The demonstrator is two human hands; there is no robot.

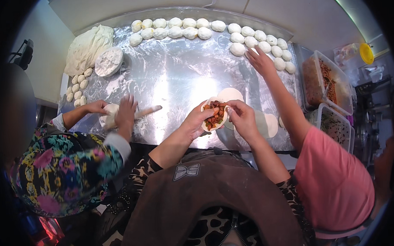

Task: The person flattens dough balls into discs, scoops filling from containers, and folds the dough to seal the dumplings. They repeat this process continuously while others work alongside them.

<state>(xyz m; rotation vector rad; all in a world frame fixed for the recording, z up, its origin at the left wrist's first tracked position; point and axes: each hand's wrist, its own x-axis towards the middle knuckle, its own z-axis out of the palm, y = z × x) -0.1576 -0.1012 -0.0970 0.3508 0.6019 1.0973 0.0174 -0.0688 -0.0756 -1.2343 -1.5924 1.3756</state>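
A round dough wrapper (205,125) lies in my left hand (197,121), cupped from below. Diced reddish-brown filling (216,117) with bits of green is heaped on it, and my left thumb presses onto the heap. My right hand (241,116) pinches the wrapper's right rim between thumb and fingers. Beneath and beyond my hands, flat dough rounds (231,94) lie on the floured metal table (182,74); others are partly covered by my right hand and its shadow.
Filled buns (189,23) line the table's back. At right, a co-worker's hand (261,59) touches buns near tubs of filling (327,82). At left, a co-worker's hands (125,114) work dough beside a rolling pin (147,111); a flour bowl (108,62) and dough mass (88,48) stand behind.
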